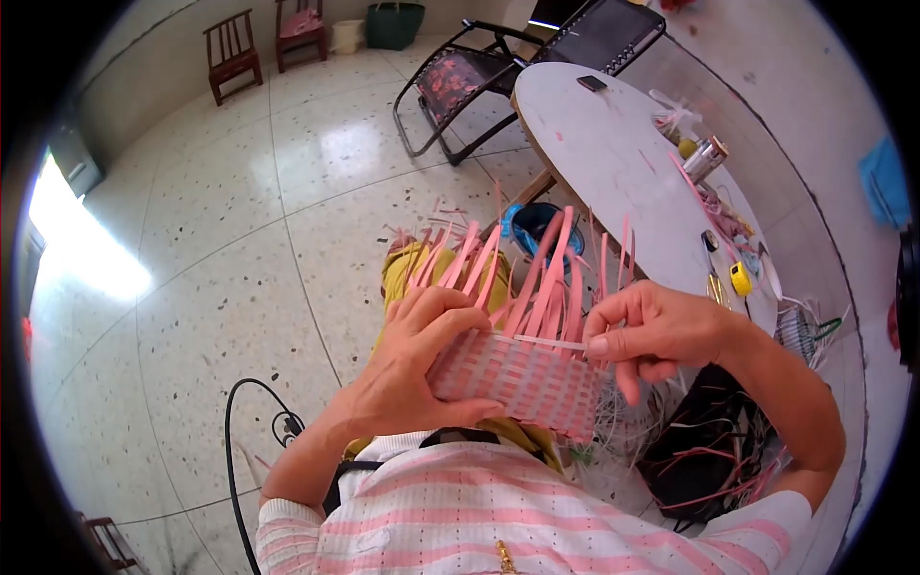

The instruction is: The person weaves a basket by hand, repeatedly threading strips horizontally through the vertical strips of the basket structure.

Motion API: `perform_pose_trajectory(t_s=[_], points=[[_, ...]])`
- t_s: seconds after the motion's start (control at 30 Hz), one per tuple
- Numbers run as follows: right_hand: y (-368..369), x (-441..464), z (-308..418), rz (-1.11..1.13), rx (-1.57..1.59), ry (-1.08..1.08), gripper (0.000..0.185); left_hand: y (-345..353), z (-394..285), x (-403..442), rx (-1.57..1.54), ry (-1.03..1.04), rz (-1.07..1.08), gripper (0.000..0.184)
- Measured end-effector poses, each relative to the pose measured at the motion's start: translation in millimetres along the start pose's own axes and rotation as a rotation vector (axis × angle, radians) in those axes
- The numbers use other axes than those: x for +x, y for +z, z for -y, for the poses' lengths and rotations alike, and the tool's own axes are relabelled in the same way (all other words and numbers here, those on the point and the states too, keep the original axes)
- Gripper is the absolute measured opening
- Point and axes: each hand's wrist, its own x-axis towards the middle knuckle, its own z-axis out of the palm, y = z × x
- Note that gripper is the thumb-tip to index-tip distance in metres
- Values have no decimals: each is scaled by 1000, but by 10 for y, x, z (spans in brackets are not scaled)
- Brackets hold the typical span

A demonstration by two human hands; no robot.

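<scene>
A half-woven basket [522, 381] of pink and whitish flat strips rests in front of my body, above my lap. Loose pink strips [551, 278] fan out from its far edge. My left hand [417, 359] grips the basket's left end, thumb on the near face and fingers over the far edge. At the right end, my right hand [652, 335] pinches a thin white strip [551, 341] between thumb and forefinger. That strip runs along the woven edge towards my left hand.
A white oval table [613, 125] at the right holds a phone [592, 83], a yellow tape measure [740, 279], scissors [711, 241] and a can [707, 158]. Beyond are a folding recliner [470, 81] and wooden chairs [231, 57]. A black bag [695, 441] with strips lies right; a black cable [230, 450] left.
</scene>
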Motion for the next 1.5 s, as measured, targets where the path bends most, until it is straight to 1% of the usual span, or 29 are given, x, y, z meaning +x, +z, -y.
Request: perform_pose_trajectory(t_s=[0.03, 0.17, 0.33, 0.4, 0.5, 0.53, 0.6, 0.67, 0.7, 0.77, 0.8, 0.87, 0.9, 0.97, 1.0, 1.03, 1.07, 1.1, 1.17, 1.2, 1.23, 1.27, 1.3, 1.37, 1.4, 1.47, 1.5], points=[[52, -23, -21, 17, 45, -52, 21, 1, -6, -2, 1, -1, 2, 75], [88, -8, -172, 43, 111, -86, 21, -17, -93, 9, 52, -8, 20, 75], [136, -43, -180, -17, 46, -92, 21, -52, -389, 108, 171, 49, 17, 79], [124, -44, -193, -32, 23, -87, 22, -24, -462, 150, 183, 75, 148, 82], [80, -44, -213, -30, 4, -109, 22, 36, -437, 183, 178, 67, 153, 87], [61, -58, -196, -48, -20, -109, 22, 45, -428, 193, 177, 70, 157, 87], [43, -54, -208, -66, -41, -107, 23, 60, -413, 200, 147, 75, 148, 79], [30, -4, -230, -260, -404, -402, 20, 77, -402, 213, 122, 67, 161, 78], [43, 1, -198, -261, -402, -402, 20, 83, -397, 218, 100, 59, 172, 77], [60, 4, -105, -487, -924, -753, 15, 86, -406, 222, 92, 52, 192, 77], [13, 48, -88, -489, -922, -752, 15, 85, -407, 225, 85, 45, 207, 77], [-118, 160, -49, -321, -850, -749, 10, 87, -396, 225, 92, 51, 200, 78], [-154, 168, 11, -322, -849, -749, 10, 86, -392, 227, 98, 54, 190, 79], [-186, 149, 136, -144, -793, -527, 10, 69, -398, 234, 100, 23, 224, 82], [-176, 129, 167, -142, -796, -529, 10, 56, -396, 240, 100, -10, 257, 86], [-164, 107, 193, -71, -696, -545, 10, 47, -390, 251, 101, -12, 253, 86], [-151, 90, 208, 2, -594, -558, 9, 44, -388, 257, 102, 7, 227, 84], [-143, 77, 208, 8, -595, -556, 9, 43, -387, 256, 101, 26, 202, 82], [-139, 52, 190, 113, -489, -344, 9, 24, -387, 274, 96, 19, 222, 82], [-140, 48, 183, 113, -485, -340, 9, 23, -387, 282, 94, 19, 243, 82], [-142, 42, 179, 45, -483, -326, 8, 31, -380, 282, 90, 20, 245, 82], [-144, 38, 178, -24, -482, -312, 7, 41, -369, 279, 81, 18, 217, 82], [-154, 51, 178, -26, -481, -311, 7, 47, -361, 278, 73, 16, 187, 83], [-198, 128, 170, -178, -713, -456, 5, 52, -375, 284, 88, 32, 183, 83], [-233, 205, 151, -180, -712, -457, 5, 53, -381, 286, 103, 45, 179, 83], [-293, 364, 128, -120, -832, -593, 6, 62, -381, 281, 92, 29, 211, 85], [-282, 386, 163, -124, -831, -595, 6, 69, -379, 277, 80, 10, 239, 87]])
